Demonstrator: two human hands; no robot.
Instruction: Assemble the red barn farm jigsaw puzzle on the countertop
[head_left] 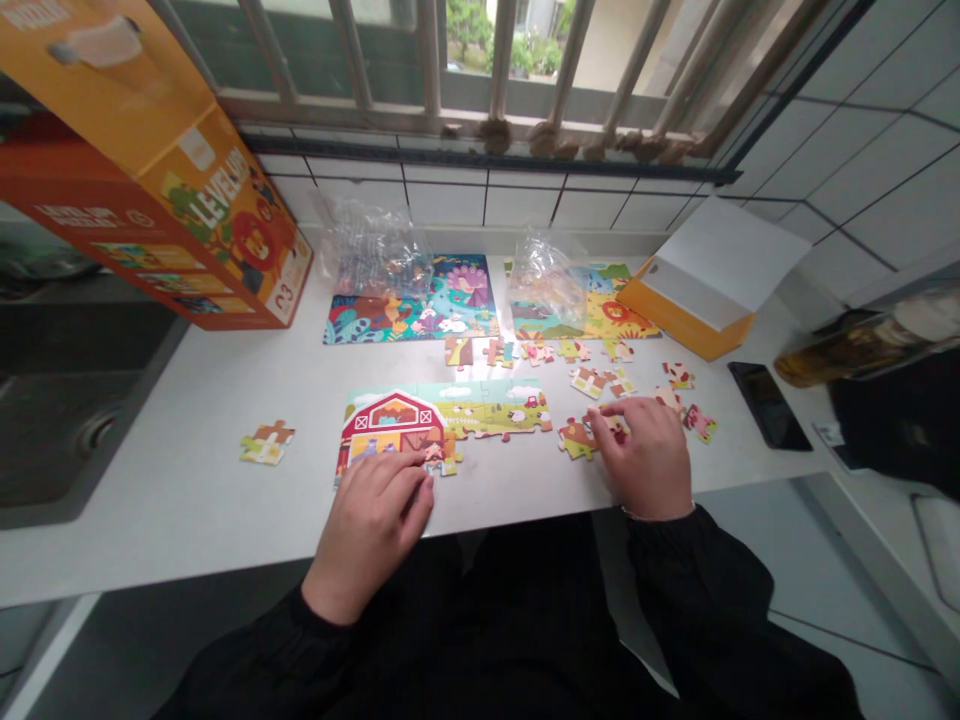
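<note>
A partly joined farm puzzle (495, 410), with a red barn at its left and a sheep meadow at its right, lies on the counter. My left hand (375, 520) rests at the barn's lower edge, fingers loosely bent and the thumb apart from them, holding nothing. At the puzzle's right, my right hand (649, 455) has thumb and forefinger brought together over a puzzle piece (618, 428), partly hidden by the hand. A brown and green piece (577, 439) lies beside the thumb. Several loose pieces lie beyond this hand, including a pink one (700, 423).
A joined piece pair (268, 443) lies at left, near the sink (67, 410). Behind are two picture sheets (457, 300) (622, 310) under clear plastic bags (375, 250), an orange puzzle box (232, 240) and an open box (690, 310). A phone (769, 405) and bottle (847, 350) are right.
</note>
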